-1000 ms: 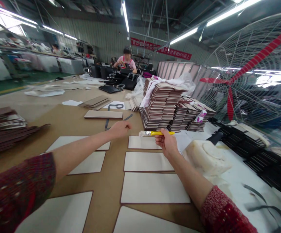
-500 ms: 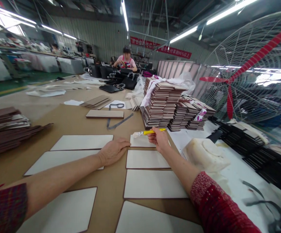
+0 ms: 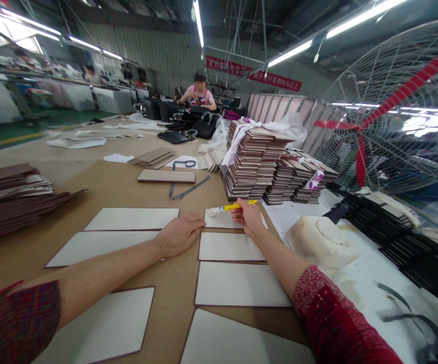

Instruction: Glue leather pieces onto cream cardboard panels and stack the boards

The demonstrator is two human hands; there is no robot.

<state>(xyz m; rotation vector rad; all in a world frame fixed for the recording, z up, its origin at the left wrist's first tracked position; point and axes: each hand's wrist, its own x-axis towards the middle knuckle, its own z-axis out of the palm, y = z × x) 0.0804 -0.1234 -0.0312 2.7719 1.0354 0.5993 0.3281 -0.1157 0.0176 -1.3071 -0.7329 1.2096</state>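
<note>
My right hand (image 3: 246, 216) grips a yellow-handled brush (image 3: 231, 207) whose bristles point left over the farthest white panel (image 3: 219, 221) of the right-hand column. My left hand (image 3: 179, 233) lies flat on the brown table, fingers stretched toward that panel's left edge. More white rectangular panels with dark edges lie in two columns, one (image 3: 231, 246) just under my right wrist and another (image 3: 133, 219) to the left of my left hand.
A tall stack of brown-edged panels (image 3: 258, 162) stands behind the brush, with lower stacks (image 3: 305, 179) beside it. Dark sheets (image 3: 10, 194) pile at the left. A white lumpy container (image 3: 319, 242) sits right of my arm. A large fan (image 3: 389, 116) stands at right. Another person (image 3: 199, 93) works far back.
My left hand has come back from the far middle of the table and settled flat by the top panel. The brush has dropped lower, onto that panel's far edge.
</note>
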